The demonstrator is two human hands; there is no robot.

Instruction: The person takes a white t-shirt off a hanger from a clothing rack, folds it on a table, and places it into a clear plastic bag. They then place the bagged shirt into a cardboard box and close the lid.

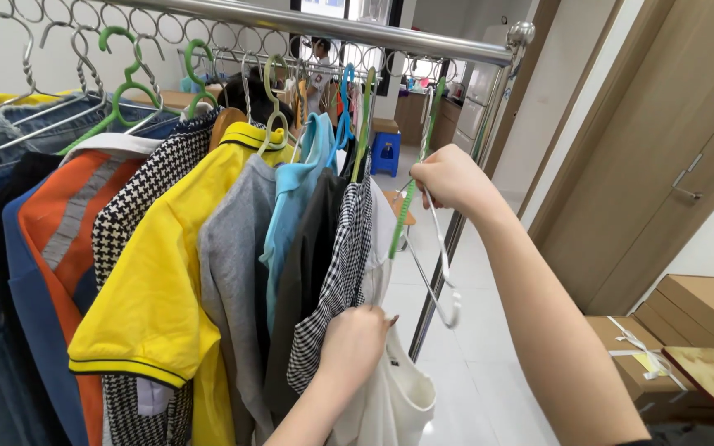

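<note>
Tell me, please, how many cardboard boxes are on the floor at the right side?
2. One closed cardboard box lies by the wooden door. A second box, with white tape, sits in front of it beside the yellowish board. Others may be hidden beyond the frame.

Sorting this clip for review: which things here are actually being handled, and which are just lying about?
Being handled:
- white garment, gripped by the left hand
- green hanger, held by the right hand
- clothes rail

Lying about:
- yellow shirt
- grey top
- cardboard boxes
- blue stool
</note>
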